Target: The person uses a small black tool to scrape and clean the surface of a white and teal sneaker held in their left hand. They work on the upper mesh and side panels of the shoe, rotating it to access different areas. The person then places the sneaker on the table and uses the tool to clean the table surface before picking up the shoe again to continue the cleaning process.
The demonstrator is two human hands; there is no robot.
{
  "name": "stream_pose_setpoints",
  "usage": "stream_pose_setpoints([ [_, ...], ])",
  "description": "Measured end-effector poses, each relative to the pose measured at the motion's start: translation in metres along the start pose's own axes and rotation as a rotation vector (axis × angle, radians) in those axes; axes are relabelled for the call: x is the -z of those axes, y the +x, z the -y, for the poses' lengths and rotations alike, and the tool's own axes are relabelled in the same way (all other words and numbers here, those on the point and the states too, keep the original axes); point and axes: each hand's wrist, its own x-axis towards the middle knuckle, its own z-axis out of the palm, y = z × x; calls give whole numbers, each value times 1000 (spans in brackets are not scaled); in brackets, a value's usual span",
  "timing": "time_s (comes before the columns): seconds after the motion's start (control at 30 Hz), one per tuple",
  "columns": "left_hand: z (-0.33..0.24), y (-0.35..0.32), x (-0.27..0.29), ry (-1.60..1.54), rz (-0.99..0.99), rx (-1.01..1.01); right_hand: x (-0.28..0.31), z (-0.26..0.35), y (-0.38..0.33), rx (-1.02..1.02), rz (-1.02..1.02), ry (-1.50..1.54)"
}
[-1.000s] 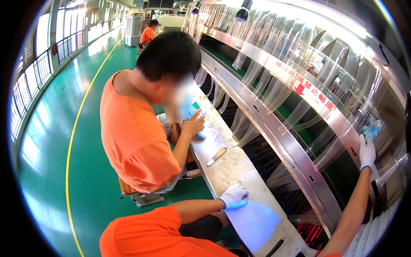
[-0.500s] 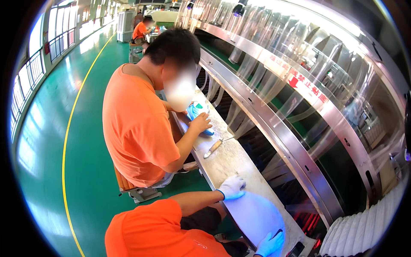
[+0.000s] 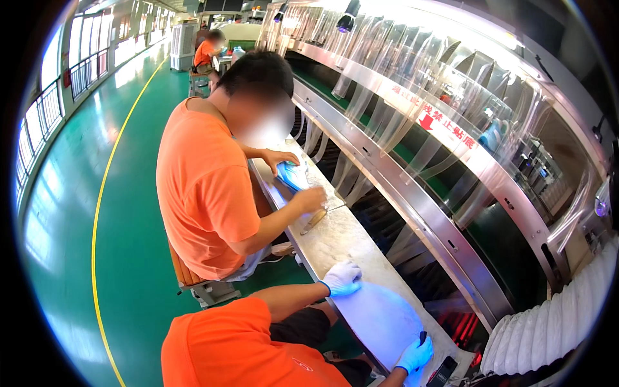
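My left hand [image 3: 342, 278], in a white knitted glove with a blue cuff edge, rests on the pale bench [image 3: 387, 271]. Its fingers look slightly bent and spread, with nothing visible in them. Farther down the bench, my right hand [image 3: 414, 357], also gloved and lit blue, is closed around a small black object [image 3: 423, 337]; only its tip shows, so its kind is unclear. A blue-violet glow covers the bench top between my hands. Beside my right hand lies a dark phone-like device [image 3: 443, 372].
A co-worker [image 3: 209, 174] sits ahead at the same bench with a blue shoe-like item [image 3: 293, 175]. A wooden-handled tool [image 3: 314, 221] lies by their hand. Along the right runs a conveyor machine with a metal rail [image 3: 412, 206] and clear plastic strips. A white ribbed hose [image 3: 548, 322] stands lower right.
My view has shifted slightly. My right hand sits a little higher, the black object's tip pointing up more. The co-worker's near hand has moved off the blue item toward the wooden-handled tool.
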Motion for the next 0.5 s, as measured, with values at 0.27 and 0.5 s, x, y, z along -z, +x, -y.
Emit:
stream_pose_setpoints([
  [0.27,1,0,-3,9,-16,-34,-3,-3,-2,-1,-15,31],
  [0.5,4,0,-6,15,-27,-38,2,1,-2,-28,9,29],
])
